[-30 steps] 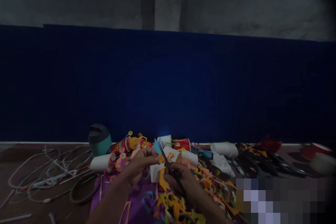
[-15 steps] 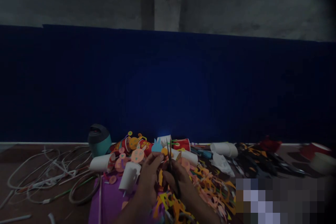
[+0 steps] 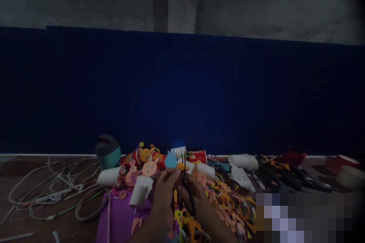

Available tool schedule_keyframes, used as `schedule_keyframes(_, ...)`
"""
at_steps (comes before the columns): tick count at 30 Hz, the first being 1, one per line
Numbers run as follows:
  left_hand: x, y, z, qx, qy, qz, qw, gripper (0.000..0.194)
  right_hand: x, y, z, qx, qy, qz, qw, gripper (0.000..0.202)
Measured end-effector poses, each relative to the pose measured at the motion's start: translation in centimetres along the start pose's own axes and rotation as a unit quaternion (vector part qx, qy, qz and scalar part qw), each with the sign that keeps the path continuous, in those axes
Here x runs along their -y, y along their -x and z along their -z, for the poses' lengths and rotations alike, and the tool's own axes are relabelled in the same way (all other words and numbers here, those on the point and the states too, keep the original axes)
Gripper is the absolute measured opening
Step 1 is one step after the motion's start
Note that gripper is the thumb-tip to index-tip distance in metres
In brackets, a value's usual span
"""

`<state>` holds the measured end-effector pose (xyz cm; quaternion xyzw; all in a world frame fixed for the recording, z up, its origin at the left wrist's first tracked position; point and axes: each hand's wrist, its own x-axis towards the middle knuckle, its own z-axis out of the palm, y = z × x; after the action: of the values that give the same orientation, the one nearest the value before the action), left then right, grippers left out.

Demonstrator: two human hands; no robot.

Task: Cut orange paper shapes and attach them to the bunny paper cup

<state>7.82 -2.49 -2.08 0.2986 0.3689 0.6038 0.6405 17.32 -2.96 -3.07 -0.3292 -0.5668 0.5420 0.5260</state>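
Near the middle, my left hand [image 3: 164, 193] pinches a small round orange paper piece [image 3: 180, 166] between thumb and fingers. My right hand [image 3: 196, 197] is wrapped round dark-handled scissors [image 3: 184, 171], whose blades point up and stand slightly apart beside the orange piece. Just beyond my left fingertips is a blue paper cutout [image 3: 171, 160] with pointed ears; whether my hand touches it I cannot tell. A white paper cup [image 3: 141, 191] lies tilted left of my left hand. Yellow and orange paper scraps [image 3: 188, 222] pile up below and between my wrists.
Decorated red cups [image 3: 198, 156] and peach paper faces [image 3: 149, 168] lie behind my hands. A purple sheet [image 3: 119, 220] is at left, beside coiled white cables [image 3: 54, 190] and a teal container [image 3: 107, 153]. White cups [image 3: 242, 162] and crumpled tissue [image 3: 242, 177] lie right. A blue partition [image 3: 182, 95] stands behind.
My left fingers have shifted slightly down and right, so more of the blue cutout shows. The orange piece has moved a little toward the scissor blades. The scissors stay nearly in place.
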Motion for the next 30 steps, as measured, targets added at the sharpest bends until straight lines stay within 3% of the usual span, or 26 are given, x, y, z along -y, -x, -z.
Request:
schedule_keyframes(13,-0.9,0.4,-0.8,-0.036,0.041,-0.022,0.998,0.018,-1.0,-0.1,0.2,-0.012,-0.001,-0.017,1.000,0.025)
schedule_keyframes(24,-1.3,-0.2,-0.2,0.002,0.023,-0.008,1.000,0.014,1.1,-0.1,0.0,-0.015,-0.003,-0.066,0.998,0.035)
schedule_keyframes(30,-1.4,-0.5,0.1,-0.006,0.026,-0.032,0.999,0.013,1.6,-0.1,0.2,-0.005,0.012,-0.077,0.997,0.033)
